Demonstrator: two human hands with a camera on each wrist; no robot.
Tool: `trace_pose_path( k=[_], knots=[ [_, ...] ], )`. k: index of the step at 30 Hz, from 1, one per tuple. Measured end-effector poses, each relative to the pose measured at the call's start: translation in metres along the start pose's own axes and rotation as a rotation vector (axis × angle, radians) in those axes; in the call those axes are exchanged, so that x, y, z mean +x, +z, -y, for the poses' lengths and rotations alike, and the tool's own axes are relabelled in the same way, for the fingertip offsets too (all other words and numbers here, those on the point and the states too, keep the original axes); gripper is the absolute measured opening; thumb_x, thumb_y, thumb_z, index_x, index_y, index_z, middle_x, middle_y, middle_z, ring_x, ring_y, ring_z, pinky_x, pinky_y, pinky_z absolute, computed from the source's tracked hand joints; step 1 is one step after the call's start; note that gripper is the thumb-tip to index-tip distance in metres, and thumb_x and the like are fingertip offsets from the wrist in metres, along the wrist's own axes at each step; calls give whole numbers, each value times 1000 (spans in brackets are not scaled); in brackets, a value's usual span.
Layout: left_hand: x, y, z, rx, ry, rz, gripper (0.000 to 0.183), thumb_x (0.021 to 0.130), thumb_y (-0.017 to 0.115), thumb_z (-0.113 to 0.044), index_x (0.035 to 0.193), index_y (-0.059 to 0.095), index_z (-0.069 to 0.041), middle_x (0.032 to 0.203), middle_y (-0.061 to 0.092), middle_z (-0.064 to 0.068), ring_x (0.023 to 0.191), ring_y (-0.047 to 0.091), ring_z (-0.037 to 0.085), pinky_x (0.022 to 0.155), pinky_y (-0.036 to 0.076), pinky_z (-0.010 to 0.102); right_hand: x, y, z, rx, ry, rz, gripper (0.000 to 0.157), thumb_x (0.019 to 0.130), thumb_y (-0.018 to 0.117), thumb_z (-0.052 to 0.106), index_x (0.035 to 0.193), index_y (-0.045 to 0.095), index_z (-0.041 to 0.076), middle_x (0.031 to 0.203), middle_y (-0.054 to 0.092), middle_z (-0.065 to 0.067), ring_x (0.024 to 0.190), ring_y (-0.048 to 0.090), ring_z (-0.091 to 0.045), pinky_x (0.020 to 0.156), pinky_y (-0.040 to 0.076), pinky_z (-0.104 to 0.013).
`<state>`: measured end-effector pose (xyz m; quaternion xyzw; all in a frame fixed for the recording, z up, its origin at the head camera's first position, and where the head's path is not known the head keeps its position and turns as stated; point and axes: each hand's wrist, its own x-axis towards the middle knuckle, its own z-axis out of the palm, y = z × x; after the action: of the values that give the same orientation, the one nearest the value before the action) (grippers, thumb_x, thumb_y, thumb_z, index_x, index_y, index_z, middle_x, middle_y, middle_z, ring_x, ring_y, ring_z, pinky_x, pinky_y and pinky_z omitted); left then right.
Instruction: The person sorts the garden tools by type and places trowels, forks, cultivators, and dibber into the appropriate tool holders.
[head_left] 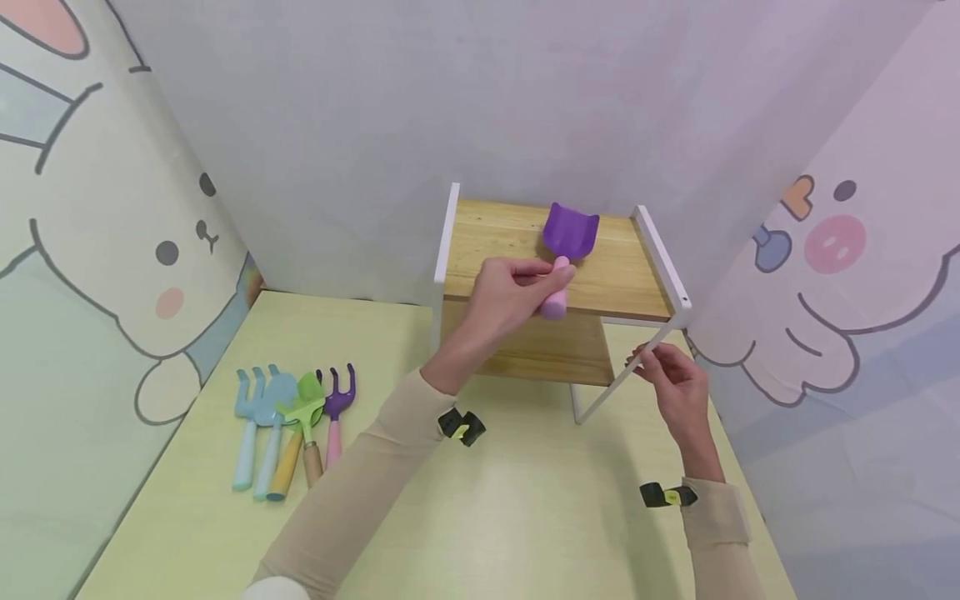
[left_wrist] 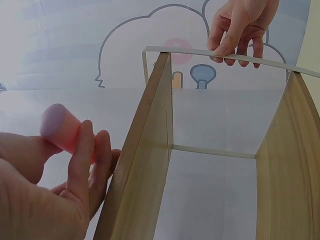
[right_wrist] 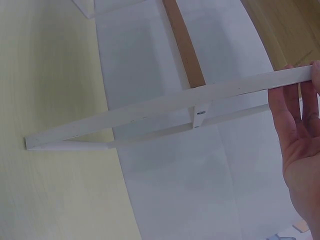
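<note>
In the head view my left hand [head_left: 501, 304] pinches the pink handle of a toy shovel [head_left: 570, 233] between thumb and fingers. Its purple blade points away from me and lies over the top board of a small two-tier shelf [head_left: 491, 233]. The left wrist view shows the handle's rounded end [left_wrist: 62, 127] beside the edge of that board. Lower on the right, my right hand [head_left: 678, 392] holds the shelf's white side bar, thumb on one side and fingers on the other; the right wrist view shows this bar [right_wrist: 145, 111] running toward the tabletop.
Left of the shelf, several toy garden tools lie side by side on the pale table [head_left: 510, 517]: a blue fork [head_left: 246, 433], a blue shovel [head_left: 273, 408], a green-headed rake [head_left: 306, 408] and a purple fork [head_left: 337, 404]. Cartoon-printed cloth [head_left: 322, 150] encloses the table.
</note>
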<state>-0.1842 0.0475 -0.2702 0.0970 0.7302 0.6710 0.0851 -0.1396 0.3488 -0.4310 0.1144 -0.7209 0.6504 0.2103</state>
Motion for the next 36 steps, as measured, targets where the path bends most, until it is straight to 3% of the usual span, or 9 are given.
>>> trace_pose_path(
  k=[7, 11, 17, 26, 36],
  knots=[
    [6, 4, -5, 98, -40, 4, 43, 93, 77, -43, 116, 78, -7, 99, 75, 3, 88, 71, 15, 73, 57, 24, 0, -1, 0, -13, 7, -7, 19, 101, 58, -6, 114, 60, -19, 103, 72, -3, 93, 74, -12, 84, 58, -29],
    [8, 5, -9, 136, -17, 64, 43, 95, 73, -45, 115, 77, -6, 97, 76, 2, 89, 70, 15, 75, 55, 25, -1, -1, -1, -18, 5, -6, 18, 101, 58, -6, 114, 61, -18, 103, 72, -3, 93, 74, -12, 84, 58, -29],
    [12, 12, -11, 113, 19, 139, 39, 98, 72, -36, 117, 75, -3, 99, 75, 5, 90, 69, 15, 75, 54, 24, -1, -1, -1, -3, 7, -9, 18, 101, 58, -6, 114, 61, -18, 103, 72, -4, 93, 74, -12, 85, 58, -29],
    [18, 27, -11, 136, 35, 98, 27, 99, 70, -29, 105, 75, -3, 98, 73, 6, 85, 68, 17, 71, 55, 25, -2, 0, -2, -19, 13, -11, 17, 102, 57, -6, 114, 61, -18, 103, 73, -3, 93, 74, -11, 85, 58, -29],
    [23, 41, -10, 147, 113, 92, 20, 102, 64, -22, 96, 72, -4, 93, 73, 7, 79, 71, 17, 65, 57, 24, -2, 2, 1, 20, 0, -18, 17, 101, 58, -7, 114, 62, -17, 103, 73, -4, 95, 73, -13, 85, 59, -28]
  ],
)
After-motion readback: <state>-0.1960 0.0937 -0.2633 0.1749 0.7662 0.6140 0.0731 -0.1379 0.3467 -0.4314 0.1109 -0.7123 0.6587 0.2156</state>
